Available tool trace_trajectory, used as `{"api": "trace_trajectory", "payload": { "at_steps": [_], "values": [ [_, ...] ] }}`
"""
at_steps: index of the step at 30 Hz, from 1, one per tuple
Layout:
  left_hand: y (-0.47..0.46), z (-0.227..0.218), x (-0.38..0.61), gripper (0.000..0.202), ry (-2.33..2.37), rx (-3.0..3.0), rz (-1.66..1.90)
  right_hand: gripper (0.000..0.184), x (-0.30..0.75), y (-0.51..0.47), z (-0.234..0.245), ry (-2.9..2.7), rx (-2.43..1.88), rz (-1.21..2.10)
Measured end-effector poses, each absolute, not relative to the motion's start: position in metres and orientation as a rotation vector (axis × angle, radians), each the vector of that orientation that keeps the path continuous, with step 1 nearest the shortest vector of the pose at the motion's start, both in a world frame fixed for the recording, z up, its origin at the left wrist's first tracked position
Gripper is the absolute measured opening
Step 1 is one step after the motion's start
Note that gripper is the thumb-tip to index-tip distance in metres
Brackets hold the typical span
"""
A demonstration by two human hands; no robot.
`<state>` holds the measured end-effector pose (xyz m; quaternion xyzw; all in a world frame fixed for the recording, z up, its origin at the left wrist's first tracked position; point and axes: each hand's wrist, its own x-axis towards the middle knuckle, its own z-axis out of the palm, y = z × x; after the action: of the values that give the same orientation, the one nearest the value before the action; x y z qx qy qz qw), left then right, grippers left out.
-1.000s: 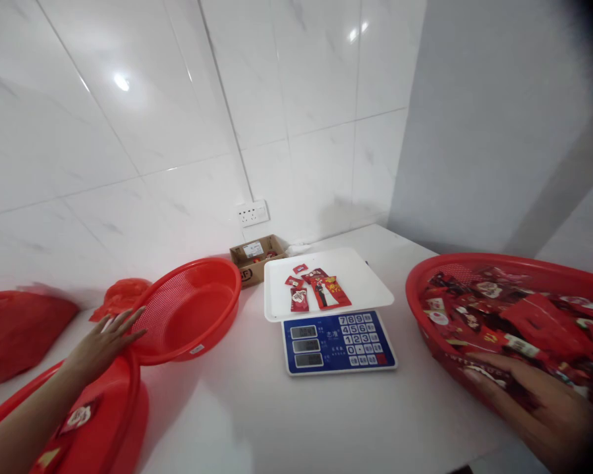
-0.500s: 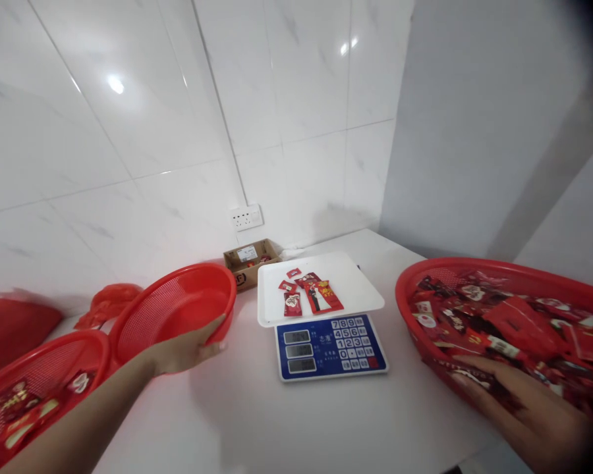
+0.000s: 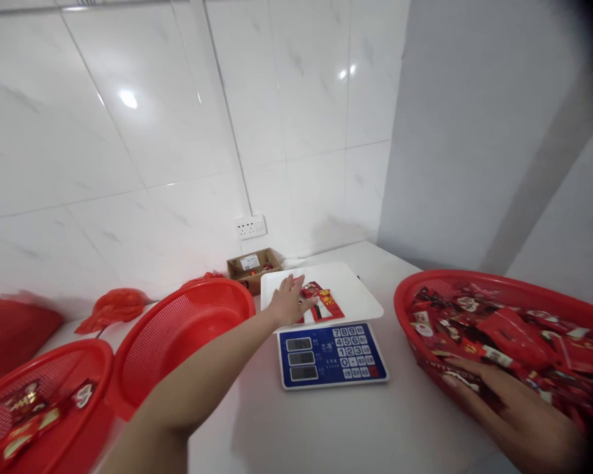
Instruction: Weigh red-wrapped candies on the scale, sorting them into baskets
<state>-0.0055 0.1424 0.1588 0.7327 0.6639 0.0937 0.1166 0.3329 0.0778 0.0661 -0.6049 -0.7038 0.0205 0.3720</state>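
My left hand (image 3: pixel 287 304) is over the white pan (image 3: pixel 358 289) of a digital scale (image 3: pixel 333 355), its fingers apart. Beneath and beside the fingers lie red snack packets (image 3: pixel 330 304), partly hidden by the hand. My right hand (image 3: pixel 518 411) is at the near rim of a large red plastic basket (image 3: pixel 410 289) on the right. Between its thumb and fingers is a dark red snack packet (image 3: pixel 487 394) with pale lettering. The basket is filled with many red and dark wrapped packets (image 3: pixel 508 332).
An open cardboard box (image 3: pixel 252 264) with a few small items stands behind the scale. To the left are a red basket (image 3: pixel 178 322) and another red basket (image 3: pixel 96 359) holding several packets. Red plastic bags (image 3: pixel 112 309) lie by the tiled wall, below a socket (image 3: pixel 251 226).
My left hand has moved from the rim of the left basket rightward onto the scale pan. That basket has shifted slightly. My right hand has stayed at the right basket with its packet.
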Motion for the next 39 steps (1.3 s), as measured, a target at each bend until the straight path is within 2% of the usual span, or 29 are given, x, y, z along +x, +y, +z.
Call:
{"api": "trace_trajectory", "payload": {
  "at_steps": [3,8,10,16,24,27,31,33,35,39],
  "values": [
    [0.174,0.139,0.014,0.069,2.023,2.129,0.33,0.039,0.336,0.076,0.065,-1.891,-1.573,0.124],
    [0.192,0.128,0.027,0.037,2.045,2.206,0.418,0.043,0.336,0.075,0.064,-1.917,-1.553,0.091],
    [0.193,0.128,0.029,0.033,2.034,2.231,0.457,0.044,0.335,0.075,0.064,-1.911,-1.551,0.09],
    [0.195,0.134,0.032,0.033,1.992,2.191,0.565,0.043,0.328,0.073,0.081,-1.827,-1.53,0.213],
    [0.199,0.147,0.018,0.031,1.902,2.027,0.922,0.03,0.251,0.091,0.164,-1.728,-1.356,0.449],
    [0.198,0.15,0.01,0.031,1.904,1.89,1.119,0.022,0.208,0.119,0.171,-1.689,-1.221,0.68],
    [0.188,0.155,-0.003,0.03,1.863,1.709,1.321,0.013,0.163,0.154,0.161,-1.381,-1.061,1.283],
    [0.18,0.16,-0.015,0.03,1.816,1.654,1.368,0.01,0.148,0.164,0.157,-1.349,-1.018,1.394],
    [0.169,0.166,-0.033,0.03,1.772,1.614,1.376,0.014,0.137,0.17,0.155,-1.403,-1.03,1.398],
    [0.14,0.178,-0.087,0.031,1.801,1.534,1.314,0.033,0.126,0.185,0.153,-1.574,-1.159,1.324]
  ]
}}
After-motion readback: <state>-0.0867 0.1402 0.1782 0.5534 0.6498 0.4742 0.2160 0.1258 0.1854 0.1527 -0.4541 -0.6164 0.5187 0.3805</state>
